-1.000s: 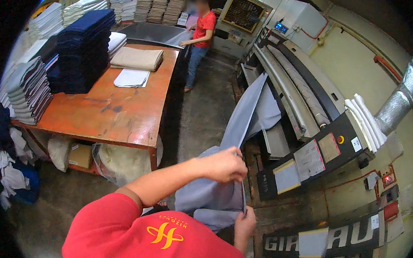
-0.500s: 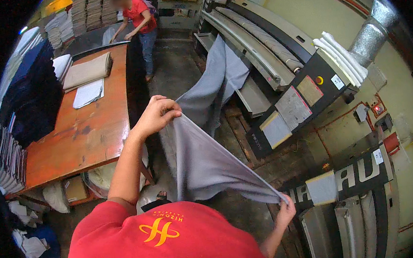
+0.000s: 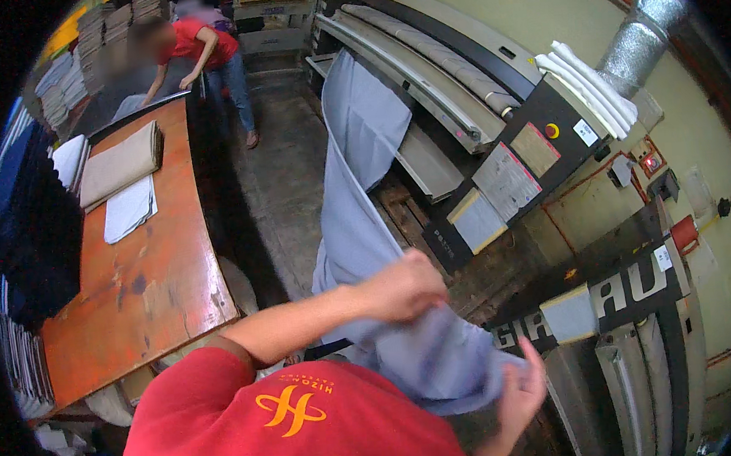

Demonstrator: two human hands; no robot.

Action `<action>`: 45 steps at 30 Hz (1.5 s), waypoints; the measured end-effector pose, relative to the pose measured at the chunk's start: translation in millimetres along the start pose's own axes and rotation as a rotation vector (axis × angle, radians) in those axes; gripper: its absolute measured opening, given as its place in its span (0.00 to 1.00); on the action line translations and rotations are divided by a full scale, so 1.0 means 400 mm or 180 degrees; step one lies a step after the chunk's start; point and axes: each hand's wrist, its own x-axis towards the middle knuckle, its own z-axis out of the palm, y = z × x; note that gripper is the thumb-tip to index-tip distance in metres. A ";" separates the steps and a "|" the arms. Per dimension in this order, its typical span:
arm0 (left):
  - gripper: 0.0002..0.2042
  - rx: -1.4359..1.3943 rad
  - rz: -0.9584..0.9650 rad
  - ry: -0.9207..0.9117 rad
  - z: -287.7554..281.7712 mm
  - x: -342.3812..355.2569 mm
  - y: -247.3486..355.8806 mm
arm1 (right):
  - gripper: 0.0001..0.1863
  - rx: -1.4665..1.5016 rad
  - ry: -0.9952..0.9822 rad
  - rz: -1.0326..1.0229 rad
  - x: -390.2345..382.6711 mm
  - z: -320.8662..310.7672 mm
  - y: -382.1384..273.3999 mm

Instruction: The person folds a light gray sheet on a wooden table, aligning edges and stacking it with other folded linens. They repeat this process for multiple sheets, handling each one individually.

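A long grey cloth (image 3: 352, 220) trails from the big ironing machine (image 3: 423, 80) down toward me. My left hand (image 3: 404, 289), slightly blurred, is closed in a fist on its edge in front of my chest. Bunched folds of the cloth hang between my two hands. At the lower right, my right hand (image 3: 521, 395) grips the other end of the cloth, one finger sticking up and the rest curled at the fabric.
On my left stands a wooden table (image 3: 157, 276) with a folded beige cloth (image 3: 124, 164), white cloths (image 3: 131, 209) and a dark fabric stack (image 3: 35, 226). A person in a red shirt (image 3: 200, 45) bends over the far end. White rolled cloths (image 3: 586, 90) lie atop the machine's end.
My left hand has swung right and down toward my right hand, so the stretched cloth edge is now slack and bunched. The co-worker leans further over the table.
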 end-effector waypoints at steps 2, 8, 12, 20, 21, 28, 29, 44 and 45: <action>0.03 -0.0477 0.0431 -0.0455 0.040 0.022 0.043 | 0.23 -0.0046 -0.0674 0.0226 -0.028 0.106 -0.011; 0.10 -0.1552 0.0297 -0.0554 0.036 0.037 0.041 | 0.12 0.0353 -0.0295 0.0757 -0.040 0.186 -0.031; 0.10 -0.0512 0.0325 -0.0888 0.009 0.020 -0.146 | 0.05 0.0283 0.0284 0.0438 -0.052 0.137 -0.059; 0.05 0.0958 -0.0653 -0.0032 -0.220 -0.073 -0.566 | 0.21 0.1165 0.1779 -0.0255 -0.084 -0.003 -0.118; 0.05 0.1132 -0.0717 -0.0064 -0.246 -0.066 -0.589 | 0.22 0.1120 0.1723 -0.0399 -0.077 -0.008 -0.121; 0.05 0.1361 -0.1170 -0.0197 -0.283 -0.034 -0.617 | 0.15 0.0462 0.0725 0.0472 -0.025 0.118 -0.074; 0.06 0.1312 -0.1208 -0.0260 -0.277 -0.038 -0.612 | 0.16 0.0850 0.0450 0.0749 -0.030 0.137 -0.067; 0.05 0.0782 -0.0695 -0.0868 -0.171 0.023 -0.393 | 0.20 0.1594 -0.2499 0.0138 -0.033 0.335 -0.040; 0.04 0.0726 -0.0595 -0.0980 -0.152 0.019 -0.355 | 0.22 0.0987 -0.2363 -0.0415 -0.028 0.342 -0.043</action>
